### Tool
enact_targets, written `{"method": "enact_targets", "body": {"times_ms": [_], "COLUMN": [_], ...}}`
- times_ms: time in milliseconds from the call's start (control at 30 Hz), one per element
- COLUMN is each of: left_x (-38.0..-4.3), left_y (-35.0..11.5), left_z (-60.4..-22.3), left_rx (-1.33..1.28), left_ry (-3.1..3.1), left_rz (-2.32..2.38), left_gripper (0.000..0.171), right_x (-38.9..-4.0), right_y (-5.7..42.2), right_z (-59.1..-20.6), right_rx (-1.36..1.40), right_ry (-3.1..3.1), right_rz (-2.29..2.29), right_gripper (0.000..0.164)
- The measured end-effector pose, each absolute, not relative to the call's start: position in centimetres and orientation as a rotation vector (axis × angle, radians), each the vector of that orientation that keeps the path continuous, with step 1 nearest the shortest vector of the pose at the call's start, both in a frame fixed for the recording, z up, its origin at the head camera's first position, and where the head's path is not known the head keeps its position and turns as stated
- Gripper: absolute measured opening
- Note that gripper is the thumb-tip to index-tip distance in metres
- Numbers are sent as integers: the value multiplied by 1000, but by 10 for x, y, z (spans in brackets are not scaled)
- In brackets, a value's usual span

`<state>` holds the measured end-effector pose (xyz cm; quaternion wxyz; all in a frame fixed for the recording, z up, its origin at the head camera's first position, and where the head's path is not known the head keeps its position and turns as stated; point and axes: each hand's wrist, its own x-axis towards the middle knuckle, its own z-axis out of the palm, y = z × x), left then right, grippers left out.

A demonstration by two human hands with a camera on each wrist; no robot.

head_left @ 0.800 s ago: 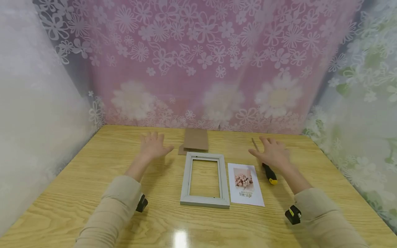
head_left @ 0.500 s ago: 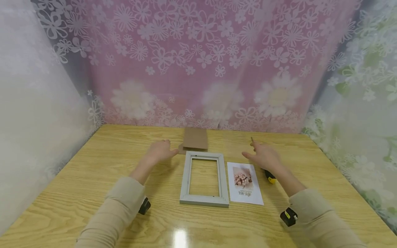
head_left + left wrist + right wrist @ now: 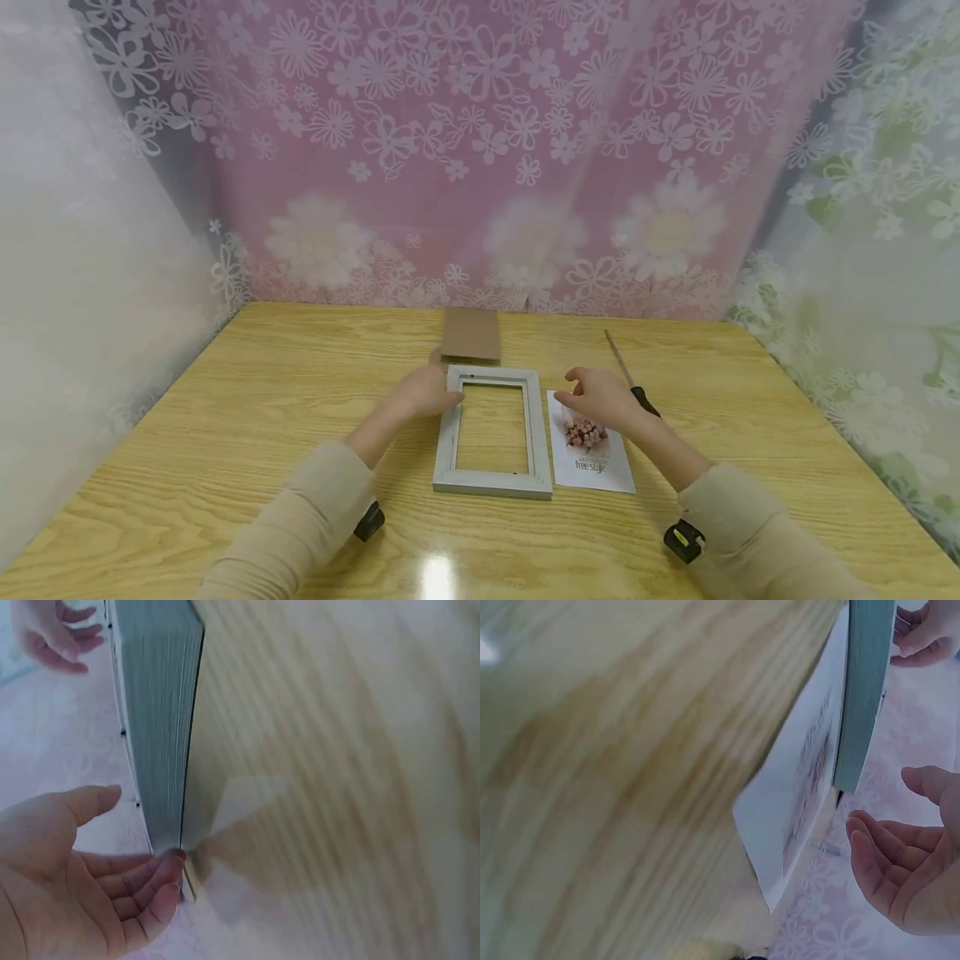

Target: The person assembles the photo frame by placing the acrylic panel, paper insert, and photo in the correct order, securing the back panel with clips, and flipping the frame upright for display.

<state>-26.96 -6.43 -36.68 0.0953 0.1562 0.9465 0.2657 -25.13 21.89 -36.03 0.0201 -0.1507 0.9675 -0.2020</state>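
A pale grey picture frame [image 3: 491, 482] lies flat on the wooden table, its middle showing bare wood. My left hand [image 3: 422, 392] is at the frame's upper left corner; in the left wrist view its fingertips [image 3: 171, 859] are right at the frame's side, with the thumb held apart. To the right of the frame lies a white printed sheet [image 3: 591, 477] with pink flowers and lettering. Over its top end hovers my right hand [image 3: 603, 398], fingers loosely bent, thumb apart, nothing between them. The right wrist view shows the printed sheet [image 3: 769, 817] beside the frame [image 3: 866, 690].
Brown backing boards [image 3: 471, 335] lie behind the frame, one partly over another. A screwdriver [image 3: 619, 357] with a dark handle lies behind my right hand, which hides its handle end. A pink flowered curtain [image 3: 465, 192] hangs along the table's back edge.
Both hands have come inward and nearer: the left from the table's left side to the frame's corner, the right from over the screwdriver to over the printed sheet. The objects lie as before.
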Motion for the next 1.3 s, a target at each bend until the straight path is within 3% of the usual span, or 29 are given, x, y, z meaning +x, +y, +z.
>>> {"method": "enact_targets", "body": {"times_ms": [133,200,233,433,1300], "left_x": [-269,-269,-269,-268,-245], "left_y": [-58,-56,-55,-51,-61], "left_z": [-374,-376,-377,-383,-376], "left_rx": [407,397,392,434,482], "left_ry": [2804,2811,2808,2821,2751], "left_rz": [821,787,787,758,722], "left_gripper": [43,26,25,43,39], "right_x": [-251,-251,-251,-249,-233], "right_y": [210,205,203,191,175], "right_z": [-367,-370,-371,-377,-371], "right_rx": [-469,-469,-475,-412,-252], "right_ry": [2985,2982,2981,2938,2727], "right_rz": [-615,-613,-610,-694,-787], "right_gripper": [46,46,47,54,58]}}
